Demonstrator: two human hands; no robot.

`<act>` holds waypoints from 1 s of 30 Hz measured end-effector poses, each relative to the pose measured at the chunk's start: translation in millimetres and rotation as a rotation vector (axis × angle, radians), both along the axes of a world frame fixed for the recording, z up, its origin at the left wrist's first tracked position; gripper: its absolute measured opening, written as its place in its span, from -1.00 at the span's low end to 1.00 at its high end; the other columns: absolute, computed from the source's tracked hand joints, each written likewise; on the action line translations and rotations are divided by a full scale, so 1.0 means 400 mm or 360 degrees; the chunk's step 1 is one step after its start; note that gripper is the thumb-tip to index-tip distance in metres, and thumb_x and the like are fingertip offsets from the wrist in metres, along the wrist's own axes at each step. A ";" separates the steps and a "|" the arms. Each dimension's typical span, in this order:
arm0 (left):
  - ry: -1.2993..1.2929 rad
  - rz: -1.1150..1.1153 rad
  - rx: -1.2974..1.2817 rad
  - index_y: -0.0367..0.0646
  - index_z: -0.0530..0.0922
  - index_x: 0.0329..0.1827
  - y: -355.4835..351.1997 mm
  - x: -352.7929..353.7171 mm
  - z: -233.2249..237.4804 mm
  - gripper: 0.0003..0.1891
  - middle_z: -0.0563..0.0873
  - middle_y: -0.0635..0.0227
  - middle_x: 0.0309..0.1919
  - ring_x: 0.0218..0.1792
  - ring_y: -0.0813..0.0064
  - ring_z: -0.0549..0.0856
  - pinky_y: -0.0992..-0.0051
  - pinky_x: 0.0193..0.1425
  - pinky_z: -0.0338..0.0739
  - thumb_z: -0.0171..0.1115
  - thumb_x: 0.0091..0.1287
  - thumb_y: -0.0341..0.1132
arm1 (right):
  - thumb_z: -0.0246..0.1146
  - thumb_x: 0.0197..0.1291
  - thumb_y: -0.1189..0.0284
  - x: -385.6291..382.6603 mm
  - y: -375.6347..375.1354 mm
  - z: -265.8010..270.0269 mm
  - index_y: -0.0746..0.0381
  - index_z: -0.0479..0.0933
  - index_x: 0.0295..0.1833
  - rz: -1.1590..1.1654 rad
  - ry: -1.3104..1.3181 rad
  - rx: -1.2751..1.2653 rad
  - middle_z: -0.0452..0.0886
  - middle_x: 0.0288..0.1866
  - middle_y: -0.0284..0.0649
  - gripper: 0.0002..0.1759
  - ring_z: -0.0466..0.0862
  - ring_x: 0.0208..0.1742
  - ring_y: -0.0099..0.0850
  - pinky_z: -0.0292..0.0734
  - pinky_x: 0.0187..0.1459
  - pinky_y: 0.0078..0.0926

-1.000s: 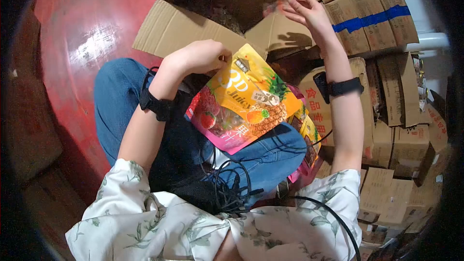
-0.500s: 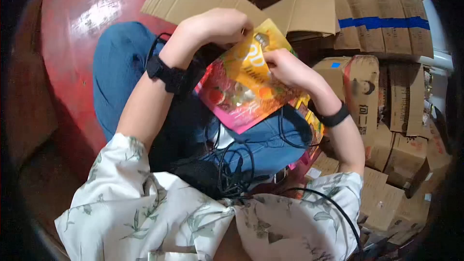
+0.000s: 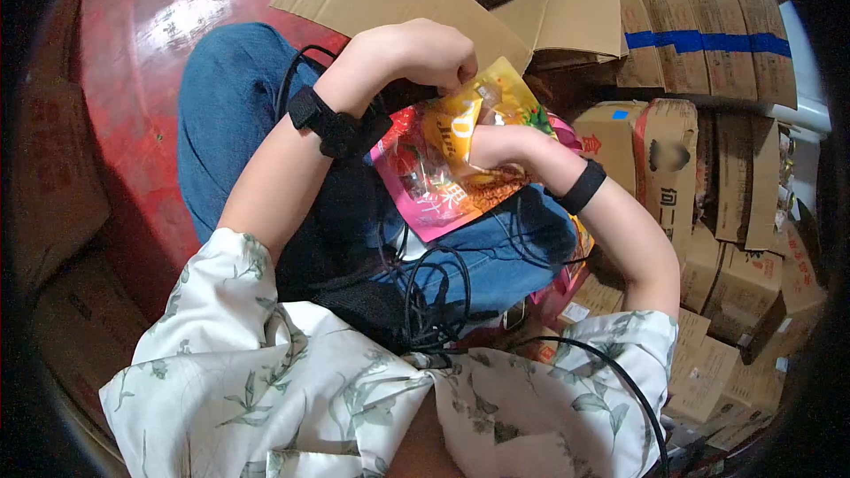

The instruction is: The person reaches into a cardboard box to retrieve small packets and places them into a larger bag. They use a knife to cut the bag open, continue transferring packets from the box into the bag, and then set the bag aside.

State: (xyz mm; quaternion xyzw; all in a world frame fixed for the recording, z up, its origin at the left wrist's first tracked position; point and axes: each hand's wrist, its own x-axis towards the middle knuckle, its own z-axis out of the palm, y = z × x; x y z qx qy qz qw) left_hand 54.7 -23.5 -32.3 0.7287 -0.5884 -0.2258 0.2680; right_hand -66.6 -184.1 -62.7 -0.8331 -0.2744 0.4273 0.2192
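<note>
A colourful plastic snack pouch (image 3: pixel 429 199), yellow above and pink below with fruit pictures and the word "Juice", hangs tilted over my lap. My left hand (image 3: pixel 434 55) is closed on its upper left edge, fingers curled under. My right hand (image 3: pixel 509 152) reaches across the pouch from the right. Its fingertips are hidden behind the yellow front panel, seemingly inside the pouch, so their grip does not show. Black bands circle both wrists.
An opened cardboard box (image 3: pixel 398 4) with raised flaps stands just beyond my hands. Stacked cartons (image 3: pixel 708 44), some with blue tape, line the right side. Other bright packets (image 3: pixel 575 274) lie beside my right knee. Black cables (image 3: pixel 434 292) loop over my lap. The floor (image 3: pixel 142 124) is red.
My right hand has moved down and left, and its fingers have gone behind the pouch's yellow panel. The pouch has shifted slightly, its front now bulging and creased. My left hand keeps its hold.
</note>
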 end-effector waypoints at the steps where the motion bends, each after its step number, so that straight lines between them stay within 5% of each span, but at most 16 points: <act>1: 0.0033 -0.0003 -0.0034 -0.14 0.60 -0.26 0.001 0.002 -0.008 -0.74 0.68 0.16 -0.34 -0.25 0.11 0.65 0.24 -0.18 0.51 0.22 0.04 -0.20 | 0.37 -0.18 0.28 -0.004 -0.008 -0.009 0.24 0.48 -0.06 -0.0002 0.0046 -0.0032 0.60 -0.22 -0.09 -0.50 0.57 -0.20 -0.16 0.47 -0.13 -0.29; 11: 0.0057 0.0055 -0.0187 -0.16 0.58 -0.27 0.019 0.001 0.011 -0.77 0.67 0.15 -0.37 -0.29 0.10 0.64 0.27 -0.22 0.49 0.17 0.10 -0.22 | 0.37 -0.12 0.23 -0.034 0.020 0.050 0.20 0.49 -0.05 -0.0465 0.0106 -0.0398 0.60 -0.17 -0.11 -0.52 0.57 -0.14 -0.18 0.46 -0.11 -0.27; 14: 0.0093 0.0061 -0.0182 -0.18 0.56 -0.29 0.024 0.005 0.009 -0.78 0.65 0.14 -0.41 -0.34 0.09 0.63 0.28 -0.24 0.48 0.17 0.11 -0.22 | 0.27 0.05 0.46 -0.028 0.010 0.076 0.24 0.44 0.04 -0.0323 -0.0281 0.0083 0.55 -0.06 -0.17 -0.61 0.51 -0.05 -0.32 0.40 -0.01 -0.39; 15: 0.0102 0.0067 -0.0186 -0.18 0.56 -0.30 0.022 0.005 0.004 -0.78 0.64 0.13 -0.42 -0.35 0.09 0.62 0.28 -0.25 0.48 0.18 0.11 -0.22 | 0.33 -0.07 0.37 -0.035 0.018 0.075 0.19 0.50 -0.08 -0.0358 -0.0540 0.0342 0.60 -0.17 -0.17 -0.63 0.56 -0.15 -0.22 0.45 -0.12 -0.30; 21: 0.0029 0.0000 -0.0297 -0.18 0.57 -0.30 0.007 -0.005 0.005 -0.79 0.65 0.12 -0.42 -0.35 0.08 0.62 0.25 -0.26 0.48 0.19 0.10 -0.23 | 0.31 -0.04 0.38 -0.030 0.047 0.127 0.20 0.53 -0.09 -0.0361 0.0419 -0.0251 0.61 -0.17 -0.17 -0.66 0.57 -0.13 -0.29 0.46 -0.12 -0.37; 25: -0.0099 0.0000 -0.0373 -0.17 0.57 -0.30 0.007 -0.023 0.014 -0.79 0.65 0.13 -0.41 -0.33 0.07 0.62 0.23 -0.25 0.48 0.19 0.12 -0.23 | 0.27 0.03 0.29 -0.037 0.103 0.176 0.21 0.52 -0.08 -0.0418 0.0600 -0.0523 0.62 -0.18 -0.14 -0.66 0.58 -0.16 -0.30 0.47 -0.15 -0.35; 28: -0.0101 -0.0011 -0.0393 -0.17 0.58 -0.31 0.012 -0.020 0.021 -0.80 0.65 0.13 -0.41 -0.33 0.07 0.63 0.24 -0.25 0.49 0.19 0.12 -0.24 | 0.26 0.04 0.29 -0.075 0.040 0.098 0.22 0.50 -0.06 -0.0432 0.0269 -0.0033 0.61 -0.17 -0.12 -0.64 0.58 -0.15 -0.28 0.47 -0.14 -0.35; 30: -0.0061 -0.0007 -0.0385 -0.17 0.58 -0.30 0.010 -0.015 0.018 -0.81 0.66 0.13 -0.41 -0.32 0.08 0.63 0.24 -0.24 0.49 0.19 0.12 -0.24 | 0.26 0.03 0.31 -0.067 0.062 0.144 0.22 0.49 -0.04 -0.0477 0.0253 -0.0282 0.61 -0.16 -0.12 -0.64 0.57 -0.13 -0.29 0.46 -0.10 -0.36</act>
